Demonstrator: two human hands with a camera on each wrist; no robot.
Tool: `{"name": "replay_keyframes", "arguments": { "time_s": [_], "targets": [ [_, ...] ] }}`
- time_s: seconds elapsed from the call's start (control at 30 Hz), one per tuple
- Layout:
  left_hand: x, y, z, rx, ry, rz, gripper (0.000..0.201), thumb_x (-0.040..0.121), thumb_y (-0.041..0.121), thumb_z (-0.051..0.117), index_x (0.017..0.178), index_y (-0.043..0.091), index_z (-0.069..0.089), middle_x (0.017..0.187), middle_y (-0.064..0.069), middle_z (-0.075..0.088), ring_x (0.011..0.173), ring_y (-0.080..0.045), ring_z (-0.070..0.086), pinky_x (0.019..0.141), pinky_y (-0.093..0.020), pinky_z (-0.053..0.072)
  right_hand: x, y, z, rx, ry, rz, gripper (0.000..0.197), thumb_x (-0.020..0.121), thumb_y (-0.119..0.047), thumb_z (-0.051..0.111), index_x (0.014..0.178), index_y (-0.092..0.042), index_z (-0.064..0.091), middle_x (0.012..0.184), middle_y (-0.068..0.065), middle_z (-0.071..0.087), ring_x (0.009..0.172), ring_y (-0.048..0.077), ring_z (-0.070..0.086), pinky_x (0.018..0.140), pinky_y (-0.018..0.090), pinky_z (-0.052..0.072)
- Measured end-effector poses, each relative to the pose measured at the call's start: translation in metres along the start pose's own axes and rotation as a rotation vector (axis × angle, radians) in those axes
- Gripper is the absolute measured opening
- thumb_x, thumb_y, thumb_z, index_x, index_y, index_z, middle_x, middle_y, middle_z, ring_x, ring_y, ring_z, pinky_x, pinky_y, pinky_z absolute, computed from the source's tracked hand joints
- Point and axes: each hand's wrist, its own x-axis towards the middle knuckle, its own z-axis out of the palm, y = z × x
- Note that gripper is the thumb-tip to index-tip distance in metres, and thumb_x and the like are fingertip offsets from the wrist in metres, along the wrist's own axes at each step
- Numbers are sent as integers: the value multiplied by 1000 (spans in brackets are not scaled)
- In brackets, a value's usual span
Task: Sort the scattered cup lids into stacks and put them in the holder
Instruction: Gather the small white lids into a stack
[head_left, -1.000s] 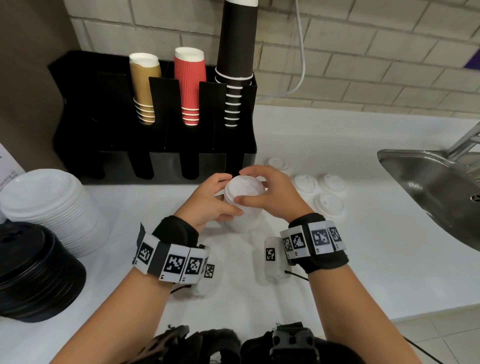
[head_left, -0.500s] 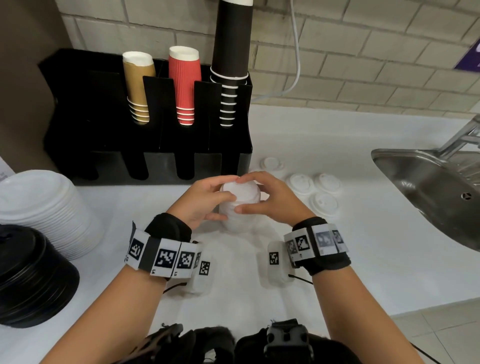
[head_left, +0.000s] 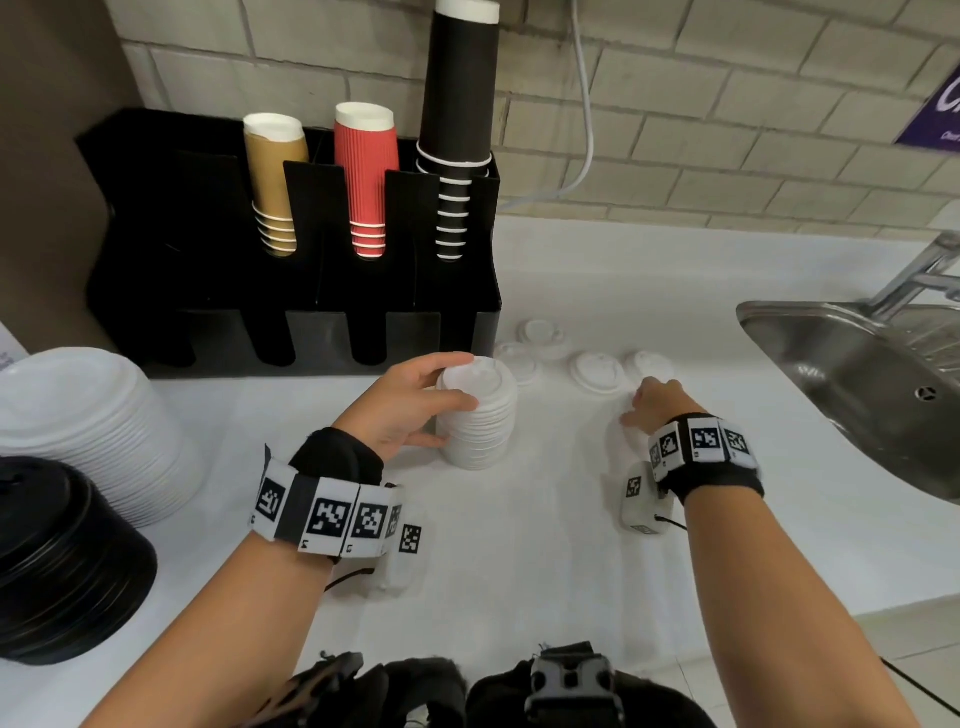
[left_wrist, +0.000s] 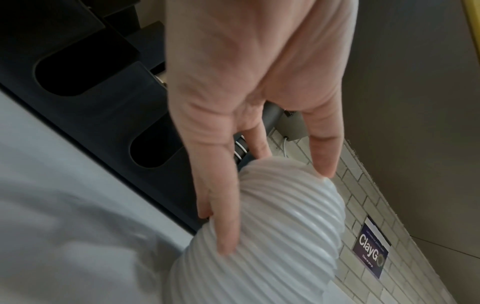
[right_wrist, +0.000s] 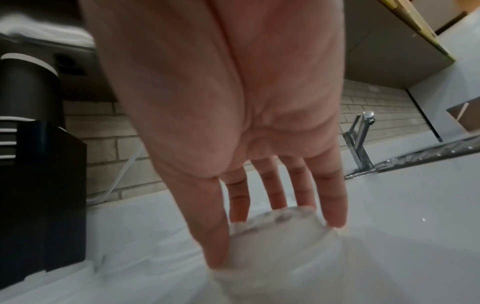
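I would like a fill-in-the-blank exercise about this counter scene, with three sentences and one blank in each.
1. The left hand grips a stack of small white lids that stands on the ____.
2. The right hand reaches down to a single loose ____.
3. In the black holder, the tallest stack of cups has the colour ____.

Missing words: counter; lid; black

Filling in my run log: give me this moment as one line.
left hand: grips small white lid stack | right hand: over loose lid, grasp unclear | holder: unfilled
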Motion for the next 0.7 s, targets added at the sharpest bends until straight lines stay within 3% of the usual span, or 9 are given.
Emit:
{"name": "replay_keyframes", "arguments": {
  "time_s": [0.1, 0.17, 0.3, 0.37, 0.47, 0.53, 0.7],
  "targets": [
    [-1, -1, 1, 20, 31, 35, 43, 84, 14, 74, 120, 36, 64, 125, 13, 58, 114, -11, 55, 79, -37, 59, -5, 0, -8, 41, 17, -14, 49, 91, -27, 59, 132, -6, 41, 132, 19, 47, 118, 38, 50, 98, 43, 44],
    [-1, -2, 2, 24, 48, 59, 41, 84, 13, 75, 117, 35, 65, 125, 13, 57, 113, -11, 55, 79, -37, 59, -13, -4, -16, 209, 18, -79, 50, 88, -31, 63, 128, -11, 43, 124, 15, 53, 110, 33, 54, 87, 36, 44],
    [-3, 0, 3, 32, 46, 69, 43, 83, 11, 76, 115, 37, 64, 125, 9, 56, 113, -15, 56, 77, -35, 59, -43, -35, -22, 818, 34, -391, 35, 80, -30, 72, 109, -24, 54, 107, 5, 62, 90, 20, 62, 71, 26, 47],
    [-4, 1, 3, 27, 37, 62, 46, 83, 11, 76, 119, 37, 63, 125, 8, 56, 112, -15, 57, 76, -33, 59, -57, -57, -17, 926, 60, -534, 25, 80, -26, 74, 99, -29, 58, 99, -3, 64, 86, 13, 60, 66, 18, 45],
    [-6, 2, 4, 20, 26, 68, 52, 83, 9, 76, 126, 34, 61, 126, 8, 59, 111, -14, 60, 74, -32, 59, -70, -82, -6, 920, 90, -692, 22, 80, -25, 75, 96, -30, 60, 99, -11, 64, 90, 6, 60, 71, 9, 46],
    [-8, 1, 4, 19, 18, 80, 55, 82, 8, 76, 127, 35, 60, 124, 9, 61, 111, -15, 62, 73, -32, 60, -73, -91, 2, 870, 120, -742, 25, 80, -26, 75, 100, -24, 61, 106, -8, 64, 98, 7, 60, 80, 12, 47],
    [-10, 0, 4, 17, 35, 89, 68, 79, 6, 79, 133, 36, 52, 129, 7, 57, 115, -21, 61, 85, -49, 58, -74, -101, 6, 779, 150, -771, 32, 76, -28, 78, 104, -26, 62, 114, -2, 59, 105, 9, 56, 86, 15, 44]
  ]
}}
